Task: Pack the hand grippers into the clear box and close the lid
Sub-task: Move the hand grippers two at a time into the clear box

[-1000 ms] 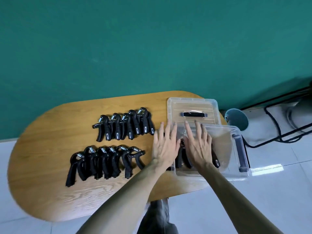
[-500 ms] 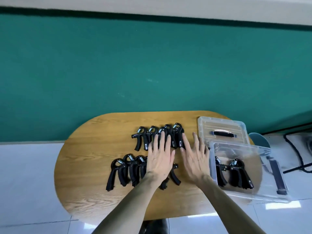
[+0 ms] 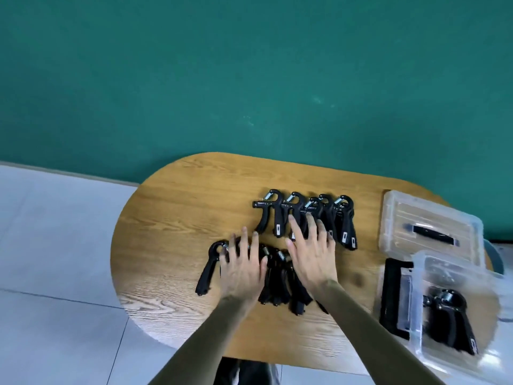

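Note:
Black hand grippers lie in two rows on the wooden table (image 3: 172, 245): a far row (image 3: 305, 215) and a near row (image 3: 277, 279). My left hand (image 3: 244, 268) lies flat with straight fingers over the left part of the near row. My right hand (image 3: 311, 251) is spread flat between the rows, its fingertips over the far row. The clear box (image 3: 416, 323) stands at the table's right end with a few grippers (image 3: 449, 320) inside. Its clear lid (image 3: 427, 226) with a black handle lies beyond the box.
A green wall rises behind the table. Pale floor tiles (image 3: 55, 245) surround it. A blue-grey round object (image 3: 497, 257) shows just past the table's right edge behind the box.
Both hands left the clear box and moved left over the rows of grippers. The view has swung left, so the box now sits at the far right.

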`<state>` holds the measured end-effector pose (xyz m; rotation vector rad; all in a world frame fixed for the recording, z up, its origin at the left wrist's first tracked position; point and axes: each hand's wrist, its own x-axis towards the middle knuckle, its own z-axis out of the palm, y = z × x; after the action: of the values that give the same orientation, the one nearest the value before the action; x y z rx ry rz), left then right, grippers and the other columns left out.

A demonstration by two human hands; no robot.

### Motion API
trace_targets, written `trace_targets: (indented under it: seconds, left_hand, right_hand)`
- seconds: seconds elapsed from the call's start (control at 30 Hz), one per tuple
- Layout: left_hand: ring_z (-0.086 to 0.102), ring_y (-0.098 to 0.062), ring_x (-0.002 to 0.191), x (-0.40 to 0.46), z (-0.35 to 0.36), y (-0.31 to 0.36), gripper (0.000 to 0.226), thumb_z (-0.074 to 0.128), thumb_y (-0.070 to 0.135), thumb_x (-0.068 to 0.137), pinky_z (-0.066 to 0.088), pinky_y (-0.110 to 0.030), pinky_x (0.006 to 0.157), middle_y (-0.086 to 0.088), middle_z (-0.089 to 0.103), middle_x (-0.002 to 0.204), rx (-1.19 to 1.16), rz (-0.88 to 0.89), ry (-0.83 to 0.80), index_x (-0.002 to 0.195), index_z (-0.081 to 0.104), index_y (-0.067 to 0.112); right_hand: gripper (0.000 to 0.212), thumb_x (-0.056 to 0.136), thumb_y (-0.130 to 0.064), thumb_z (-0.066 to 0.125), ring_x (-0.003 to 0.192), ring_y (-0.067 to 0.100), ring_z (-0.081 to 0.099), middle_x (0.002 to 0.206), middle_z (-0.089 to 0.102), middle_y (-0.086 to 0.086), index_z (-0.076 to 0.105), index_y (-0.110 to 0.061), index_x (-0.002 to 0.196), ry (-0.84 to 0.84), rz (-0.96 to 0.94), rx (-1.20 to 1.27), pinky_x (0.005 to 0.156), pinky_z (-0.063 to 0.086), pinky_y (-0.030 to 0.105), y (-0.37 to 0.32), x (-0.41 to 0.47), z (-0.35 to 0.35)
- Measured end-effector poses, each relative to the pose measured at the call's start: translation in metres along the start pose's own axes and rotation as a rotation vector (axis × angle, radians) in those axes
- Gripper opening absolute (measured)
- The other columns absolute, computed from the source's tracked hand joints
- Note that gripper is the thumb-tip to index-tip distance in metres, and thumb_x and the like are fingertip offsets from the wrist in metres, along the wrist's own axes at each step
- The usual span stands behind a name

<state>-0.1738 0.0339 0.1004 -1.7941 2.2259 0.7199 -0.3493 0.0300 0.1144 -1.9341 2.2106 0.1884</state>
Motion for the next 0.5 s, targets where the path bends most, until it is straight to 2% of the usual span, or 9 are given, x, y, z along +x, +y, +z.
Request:
trace_targets:
  seconds: [0.1,0.27,0.43,0.5]
  left_hand:
    - [-0.013,-0.032,0.154,0.010,0.022,-0.027,0.064,-0.003,0.050,0.104,0.004,-0.051,0.125,-0.007,-0.031,0.163,-0.034,-0.070,0.035,0.157,-0.022,0.021]
    - [-0.009,-0.034,0.155,0.027,0.056,-0.058,0.070,0.011,0.056,0.105,0.008,-0.053,0.123,-0.010,-0.027,0.164,-0.073,-0.165,0.032,0.159,-0.017,0.020]
    - [-0.012,-0.034,0.154,0.024,0.097,-0.085,0.072,0.016,0.054,0.105,-0.001,-0.053,0.121,-0.005,-0.039,0.161,-0.132,-0.196,0.033,0.154,-0.029,0.027]
    - [-0.009,-0.033,0.154,0.020,0.106,-0.088,0.074,0.022,0.050,0.105,0.005,-0.053,0.122,-0.003,-0.037,0.162,-0.174,-0.192,0.071,0.154,-0.029,0.028]
  right_hand:
    - [0.060,0.104,-0.049,0.031,0.139,0.041,0.037,0.160,0.027,0.016,0.016,-0.029,0.159,-0.026,-0.040,0.001,0.102,0.044,0.058,-0.013,0.025,0.017]
    - [0.061,0.104,-0.050,0.028,0.143,0.040,0.030,0.162,0.020,0.015,0.009,-0.030,0.159,-0.039,-0.080,-0.002,0.105,0.040,0.058,-0.031,0.062,0.046]
    - [0.070,0.102,-0.053,0.034,0.149,0.045,0.012,0.167,0.001,0.014,-0.001,-0.033,0.159,-0.064,-0.047,-0.004,0.114,0.029,0.060,-0.053,0.098,0.081]
    - [0.074,0.101,-0.052,0.038,0.149,0.048,0.008,0.167,-0.005,0.015,-0.003,-0.032,0.159,-0.072,-0.039,-0.037,0.115,0.027,0.061,-0.061,0.106,0.096]
